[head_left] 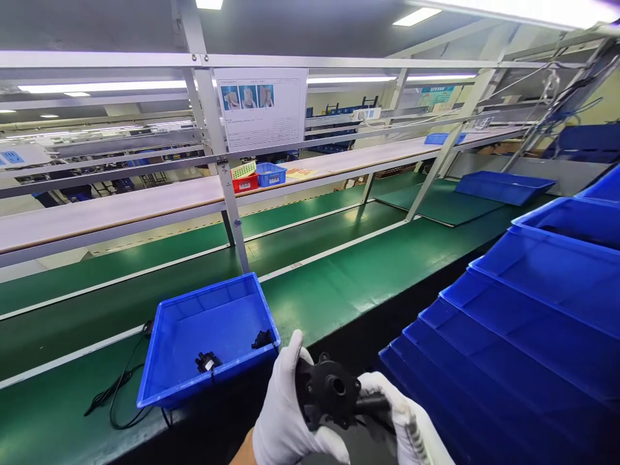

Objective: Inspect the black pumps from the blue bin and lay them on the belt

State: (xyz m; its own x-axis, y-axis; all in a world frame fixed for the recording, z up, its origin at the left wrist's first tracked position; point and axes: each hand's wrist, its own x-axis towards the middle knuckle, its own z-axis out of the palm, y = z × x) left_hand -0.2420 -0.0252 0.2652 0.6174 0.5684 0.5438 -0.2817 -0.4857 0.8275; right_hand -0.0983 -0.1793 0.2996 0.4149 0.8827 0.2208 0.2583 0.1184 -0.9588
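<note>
My left hand [281, 410], in a white glove, is closed round the left side of a black pump-like plastic part [325, 389]. The part has a round face with a central hole, small screw lugs on its rim and a pipe-like stub to the right. My right hand [409, 416], also gloved, is closed at that stub; its fingertips are partly hidden. Just left of my hands stands a shallow blue tray [194, 307]. Inside its near edge lie two small black parts, one [208, 363] with a white label and another [262, 339] by the right corner.
Several stacked blue bins [513, 336] slope along the right side. A green-topped bench [334, 284] runs behind, with a metal post [230, 194] and a black cable [116, 387]. Red [245, 183] and blue [270, 174] boxes sit on the shelf beneath a posted sheet [261, 129].
</note>
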